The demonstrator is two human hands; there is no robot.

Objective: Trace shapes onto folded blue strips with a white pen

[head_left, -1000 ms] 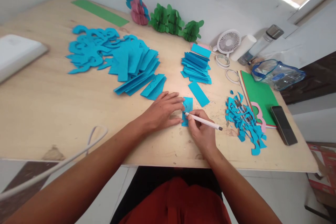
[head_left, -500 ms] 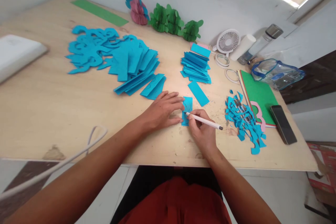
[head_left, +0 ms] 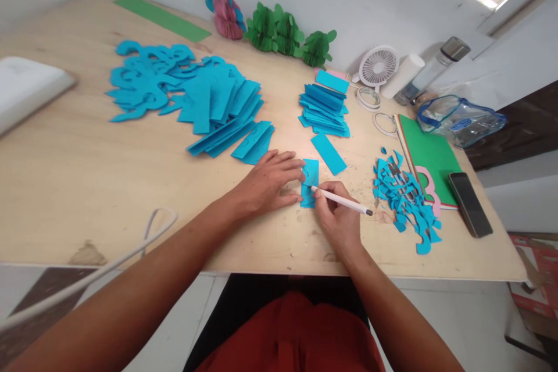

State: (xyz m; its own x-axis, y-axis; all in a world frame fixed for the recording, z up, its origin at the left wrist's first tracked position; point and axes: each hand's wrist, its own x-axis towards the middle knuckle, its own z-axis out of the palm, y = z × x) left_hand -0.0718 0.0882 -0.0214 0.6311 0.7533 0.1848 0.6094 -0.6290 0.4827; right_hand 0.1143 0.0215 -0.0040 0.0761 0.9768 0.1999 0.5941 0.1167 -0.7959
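A small blue paper strip (head_left: 310,170) lies on the table in front of me, with curved dark lines drawn on it. My left hand (head_left: 279,181) rests flat with fingers spread, its fingertips touching the strip's left edge. In my right hand (head_left: 336,212) is a white pen (head_left: 344,201), its tip on the strip. Just beyond lies a plain blue strip (head_left: 328,154), and behind that a stack of blue strips (head_left: 323,109). Folded blue pieces with drawn curves (head_left: 253,142) sit past my left fingers, beside a fanned pile of folded paper (head_left: 218,99).
Cut blue curls (head_left: 148,81) are heaped at left. Blue scraps (head_left: 403,197) lie at right, near a green sheet (head_left: 431,151), pink cutout (head_left: 429,189) and phone (head_left: 471,203). Along the wall stand green paper crafts (head_left: 285,35), a fan (head_left: 378,67) and a bottle (head_left: 431,72).
The pen tip has shifted slightly to the right along the blue strip, moving with my right hand. My left hand stays in place on the strip's edge.
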